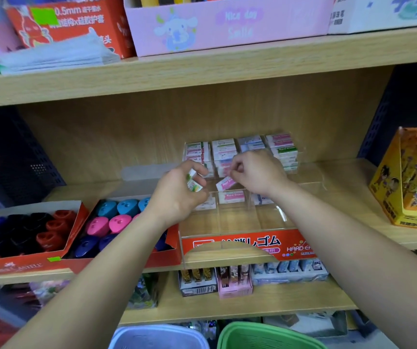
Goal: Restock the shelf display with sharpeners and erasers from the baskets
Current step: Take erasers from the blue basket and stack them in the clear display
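Pink and white, a wrapped eraser (225, 183) marked "Hard Eraser" is pinched at the fingertips of the right hand (256, 173). It is tilted, just above the middle column of a clear acrylic display case (273, 215). The left hand (177, 197) is close beside it, the two hands nearly meeting but not touching. Its curled fingers and thumb grip a green-and-white eraser pack (193, 183); whether that is one piece or two stacked I cannot tell.

Directly under the right hand's fingers another pink-labelled eraser (231, 197) lies flat in its compartment. Beyond both hands, against the back of the case, stacked erasers (242, 152) fill four columns. Toward the person from the hands, a red label strip (247, 244) runs across the case's front.

Left of the left forearm is a red cardboard box of sharpeners (116, 222) in blue, pink and navy. Further left is a second box (26, 230) with red, black and blue ones. Well to the right of the right arm a yellow-orange carton (409, 182) stands on the same wooden shelf (341, 172).

Below the forearms, at the bottom edge, the rims of a pale blue basket (157, 336) and a green basket (265, 333) show side by side.
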Available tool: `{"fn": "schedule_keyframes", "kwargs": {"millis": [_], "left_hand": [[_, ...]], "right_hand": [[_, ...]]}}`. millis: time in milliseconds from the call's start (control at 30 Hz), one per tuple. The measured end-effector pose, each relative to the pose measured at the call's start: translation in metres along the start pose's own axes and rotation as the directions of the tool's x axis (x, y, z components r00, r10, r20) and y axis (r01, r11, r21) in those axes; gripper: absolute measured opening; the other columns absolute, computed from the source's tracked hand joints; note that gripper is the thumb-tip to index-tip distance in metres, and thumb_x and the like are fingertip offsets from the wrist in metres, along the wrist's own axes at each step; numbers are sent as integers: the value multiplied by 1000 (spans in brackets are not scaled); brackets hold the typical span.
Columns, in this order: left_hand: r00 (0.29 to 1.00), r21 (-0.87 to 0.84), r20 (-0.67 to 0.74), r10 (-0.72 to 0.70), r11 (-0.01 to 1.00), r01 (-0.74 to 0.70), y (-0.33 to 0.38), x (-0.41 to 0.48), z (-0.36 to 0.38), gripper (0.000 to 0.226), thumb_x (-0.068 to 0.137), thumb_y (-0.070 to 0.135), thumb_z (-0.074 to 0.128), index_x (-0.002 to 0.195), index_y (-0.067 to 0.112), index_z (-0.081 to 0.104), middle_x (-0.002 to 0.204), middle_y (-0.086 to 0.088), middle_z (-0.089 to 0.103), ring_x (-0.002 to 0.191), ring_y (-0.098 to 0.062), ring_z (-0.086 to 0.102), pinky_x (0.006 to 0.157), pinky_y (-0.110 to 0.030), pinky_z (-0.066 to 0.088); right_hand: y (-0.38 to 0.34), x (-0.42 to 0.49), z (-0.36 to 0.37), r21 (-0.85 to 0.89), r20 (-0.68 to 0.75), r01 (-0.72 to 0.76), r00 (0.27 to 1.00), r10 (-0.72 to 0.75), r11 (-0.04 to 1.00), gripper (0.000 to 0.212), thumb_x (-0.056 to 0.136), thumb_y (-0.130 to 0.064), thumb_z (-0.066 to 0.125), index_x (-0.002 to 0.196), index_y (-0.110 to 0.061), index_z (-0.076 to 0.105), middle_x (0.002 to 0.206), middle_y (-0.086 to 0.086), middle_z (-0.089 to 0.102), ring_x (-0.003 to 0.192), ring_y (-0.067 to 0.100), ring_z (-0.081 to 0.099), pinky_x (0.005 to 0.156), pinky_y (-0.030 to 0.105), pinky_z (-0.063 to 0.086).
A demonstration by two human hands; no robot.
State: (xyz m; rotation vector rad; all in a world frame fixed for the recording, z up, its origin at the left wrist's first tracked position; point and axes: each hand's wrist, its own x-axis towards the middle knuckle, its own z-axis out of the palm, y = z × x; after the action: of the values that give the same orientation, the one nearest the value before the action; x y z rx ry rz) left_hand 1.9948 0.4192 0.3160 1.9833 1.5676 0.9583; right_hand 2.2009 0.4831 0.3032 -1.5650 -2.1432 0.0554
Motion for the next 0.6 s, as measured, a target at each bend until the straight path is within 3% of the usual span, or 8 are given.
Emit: {"fn": "schedule_keyframes", "kwargs": {"millis": [100, 200, 367, 433, 500, 600], "left_hand": [[1000, -2, 5, -4, 1000, 4, 0, -4, -3, 32, 84, 9, 74, 102, 32, 60, 93, 13, 68, 75, -11, 61, 62, -26, 48], [1000, -8, -13, -4, 1000, 4, -2, -10, -7, 34, 82, 8, 76, 102, 32, 61, 91, 13, 69, 75, -20, 67, 70, -35, 56], [999, -26, -50, -12, 1000, 11, -9, -18, -11, 32, 82, 11, 76, 101, 32, 63, 87, 14, 70, 80, -16, 69, 75, -40, 58], [998, -37, -60, -21, 999, 19, -10, -22, -13, 31, 83, 11, 76, 102, 32, 63, 88, 14, 70, 80, -14, 69, 74, -39, 58], [998, -46, -63, -25, 999, 22, -10, -26, -15, 30, 84, 13, 77, 102, 33, 63, 89, 13, 70, 80, -15, 69, 71, -36, 58], [998, -62, -62, -26, 998, 22, -5, -30, -16, 34, 85, 21, 80, 108, 35, 60, 91, 13, 70, 84, -15, 67, 70, -32, 55]], "right_hand": [[-1, 0, -2, -65, 24, 46, 999, -45, 997, 21, 98, -35, 58, 102, -27, 77, 97, -2, 75, 91, 21, 67, 74, 33, 54], [0, -3, -1, 41, -26, 63, 998, -62, 997, 22, 99, -30, 57, 106, -27, 77, 93, -7, 76, 80, 13, 65, 74, 29, 48], [-1, 0, -1, 96, 283, 12, 958, -39, 995, 30, 103, -38, 50, 80, -36, 69, 73, -20, 62, 75, 9, 58, 62, 26, 38], [0, 0, -2, 165, 321, -26, 947, -29, 986, 25, 102, -33, 50, 100, -32, 75, 102, -22, 69, 96, 9, 62, 81, 29, 49], [1, 1, -2, 186, 330, -43, 944, -22, 982, 26, 100, -30, 51, 107, -30, 76, 131, -14, 66, 115, 11, 61, 100, 37, 49], [1, -3, -4, 150, 325, -36, 945, -15, 988, 27, 101, -33, 49, 109, -29, 75, 130, -12, 67, 113, 11, 63, 99, 38, 51]]}}
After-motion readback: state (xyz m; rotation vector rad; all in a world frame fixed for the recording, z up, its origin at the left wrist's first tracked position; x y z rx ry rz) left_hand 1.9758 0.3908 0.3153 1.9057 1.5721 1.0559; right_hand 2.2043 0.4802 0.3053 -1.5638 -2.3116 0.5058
